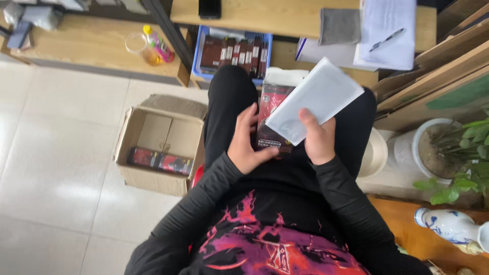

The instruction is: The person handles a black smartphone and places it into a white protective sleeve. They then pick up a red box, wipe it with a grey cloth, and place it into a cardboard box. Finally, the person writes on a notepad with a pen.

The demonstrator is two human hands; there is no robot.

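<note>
On the lap of a seated person in black trousers and a black top with a red and purple print: one dark red and black box (271, 114), long and flat, resting lengthwise along the thighs, presumably so both hands can work on it without carrying its weight. Left hand (248, 140): fingers spread and laid against the left edge of the box, steadying it rather than closing round it. Right hand (318, 140): closed on a white flat pouch (316, 99), thumb on top, the pouch tilted and held over the upper right of the box, partly covering it. Beneath the far end of the box, a pale wrapped bundle (285, 76) on the knees; contents cannot be told. On the tiled floor to the person's left: one open cardboard carton (153, 145), flaps folded out, holding a single dark red box (160, 160) lying flat along the near wall, the remainder bare cardboard. Ahead of the knees: one blue plastic crate (232, 51) packed with a row of dark boxes standing on edge. On the wooden tabletop (265, 12) above: a dark phone, a folded grey cloth (338, 25), papers with a pen (387, 39). Lower shelf, left: a clear cup and a colourful bottle (159, 46). To the right: a white pot with a green plant (443, 147); a blue and white ceramic vase (453, 226)
</note>
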